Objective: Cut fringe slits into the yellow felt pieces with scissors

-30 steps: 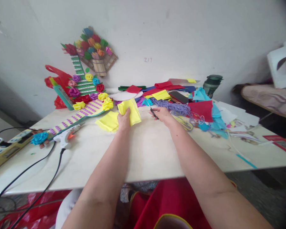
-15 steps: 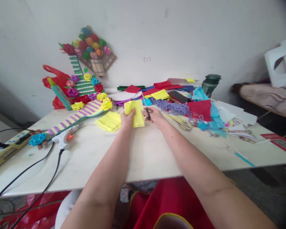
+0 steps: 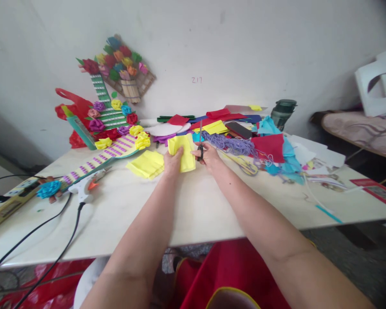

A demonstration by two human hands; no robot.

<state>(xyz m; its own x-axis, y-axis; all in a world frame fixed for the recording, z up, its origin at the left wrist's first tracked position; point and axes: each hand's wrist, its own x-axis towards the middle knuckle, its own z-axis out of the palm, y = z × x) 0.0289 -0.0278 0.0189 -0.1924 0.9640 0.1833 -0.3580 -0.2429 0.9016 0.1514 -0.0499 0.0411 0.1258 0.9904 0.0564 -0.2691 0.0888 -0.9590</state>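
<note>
My left hand (image 3: 173, 161) grips a folded piece of yellow crepe paper (image 3: 187, 155), thumb on top and the other fingers hidden beneath. Just right of it, my right hand (image 3: 209, 156) is closed around the black handles of a pair of scissors (image 3: 200, 146). The blades point away from me, beside the right edge of the held paper and apart from it. More folded yellow paper (image 3: 145, 165) lies on the table, left of my left hand.
A white glue gun (image 3: 82, 187) with a black cord lies left, by a flower-decorated craft piece (image 3: 111, 151). At the back are coloured sheets, purple yarn (image 3: 230, 143), a dark phone (image 3: 239, 130) and a green bottle (image 3: 283, 114). Yellow-handled scissors (image 3: 246, 165) lie right.
The scissors in my right hand have swung from leaning left toward the paper to pointing nearly straight away. My left hand still holds the paper in about the same place.
</note>
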